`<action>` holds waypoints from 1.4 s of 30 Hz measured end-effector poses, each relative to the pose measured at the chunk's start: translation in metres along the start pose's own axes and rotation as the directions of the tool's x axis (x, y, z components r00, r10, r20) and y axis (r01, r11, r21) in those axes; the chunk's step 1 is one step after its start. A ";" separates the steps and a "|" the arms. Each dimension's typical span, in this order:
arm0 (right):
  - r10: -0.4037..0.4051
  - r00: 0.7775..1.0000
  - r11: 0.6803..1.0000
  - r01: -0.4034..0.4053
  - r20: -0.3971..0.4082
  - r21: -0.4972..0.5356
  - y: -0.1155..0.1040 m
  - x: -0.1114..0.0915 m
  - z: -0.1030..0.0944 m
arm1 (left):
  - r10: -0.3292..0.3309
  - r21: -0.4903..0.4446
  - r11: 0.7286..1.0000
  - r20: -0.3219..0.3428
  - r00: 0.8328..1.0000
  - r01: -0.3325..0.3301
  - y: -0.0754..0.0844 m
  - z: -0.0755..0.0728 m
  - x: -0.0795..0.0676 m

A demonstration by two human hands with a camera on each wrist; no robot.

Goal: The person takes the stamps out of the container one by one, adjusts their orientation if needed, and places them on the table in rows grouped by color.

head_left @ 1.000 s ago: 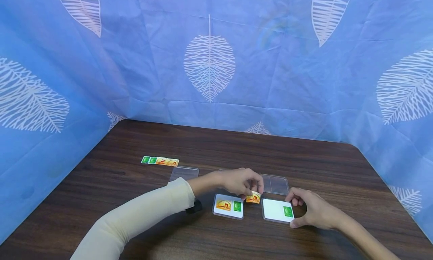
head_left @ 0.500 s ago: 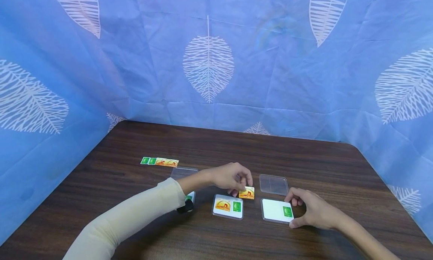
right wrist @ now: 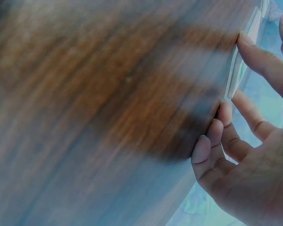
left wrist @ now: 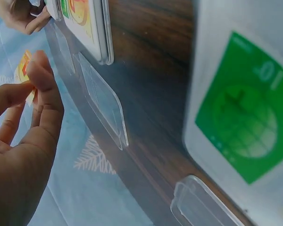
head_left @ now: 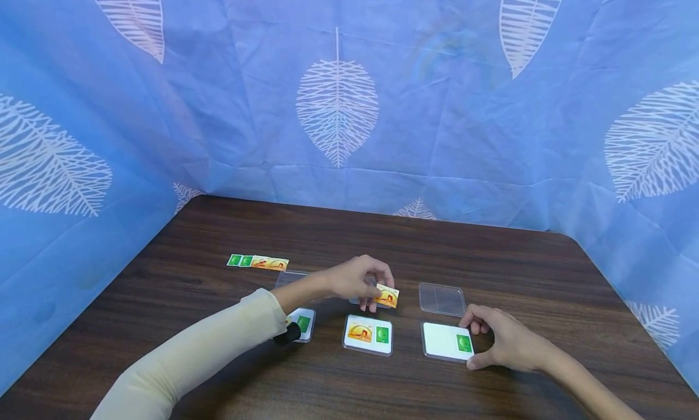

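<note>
My left hand [head_left: 357, 280] pinches an orange postage stamp [head_left: 387, 296] between thumb and fingers, raised above the table behind the middle case. In the left wrist view the same stamp [left wrist: 24, 68] shows edge-on at the fingertips. Thumb and index finger of my right hand [head_left: 508, 340] grip the right side of a flat clear stamp case [head_left: 441, 340], which has a white insert and a green stamp [head_left: 464, 343] at its right. Beside it lies the middle case [head_left: 368, 348], bearing an orange and a green stamp. A left case [head_left: 310, 318] is partly hidden by my left wrist.
Clear lids lie behind the cases: one at right [head_left: 442, 299], one at left [head_left: 292, 278], and a middle one partly behind my left hand. Farther left, green stamps [head_left: 235, 260] and orange stamps [head_left: 270, 263] lie in a row. A leaf-patterned blue curtain [head_left: 437, 135] surrounds the table.
My left hand has moved left and back from between the middle and right cases, carrying the orange stamp. More of the left case shows. My right hand stays at the right case.
</note>
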State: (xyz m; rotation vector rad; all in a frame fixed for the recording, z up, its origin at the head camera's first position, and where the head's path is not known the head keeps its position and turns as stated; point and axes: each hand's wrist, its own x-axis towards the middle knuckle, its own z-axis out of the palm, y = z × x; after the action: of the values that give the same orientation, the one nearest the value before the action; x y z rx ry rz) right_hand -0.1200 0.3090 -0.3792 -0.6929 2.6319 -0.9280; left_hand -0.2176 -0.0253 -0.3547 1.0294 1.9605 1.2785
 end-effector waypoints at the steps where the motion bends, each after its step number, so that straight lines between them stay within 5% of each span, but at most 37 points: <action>1: -0.001 1.000 1.000 0.001 -0.001 0.001 0.000 0.000 0.000 | 0.004 0.007 1.000 -0.005 1.000 -0.004 0.000 -0.001 -0.001; 16: -0.030 0.999 1.000 0.030 -0.014 0.007 0.001 -0.001 0.002 | -0.008 -0.010 1.000 -0.148 0.989 0.007 -0.008 -0.013 -0.013; 42: -0.040 0.999 0.999 0.040 -0.022 -0.007 0.001 -0.001 0.001 | -0.083 -0.056 0.996 -0.202 0.976 0.073 -0.016 -0.039 -0.034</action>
State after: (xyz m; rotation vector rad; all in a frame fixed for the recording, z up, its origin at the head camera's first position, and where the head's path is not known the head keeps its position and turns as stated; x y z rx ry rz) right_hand -0.1193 0.3095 -0.3804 -0.7436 2.6507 -0.9438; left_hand -0.2351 -0.0766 -0.3534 0.8163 2.0886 1.4284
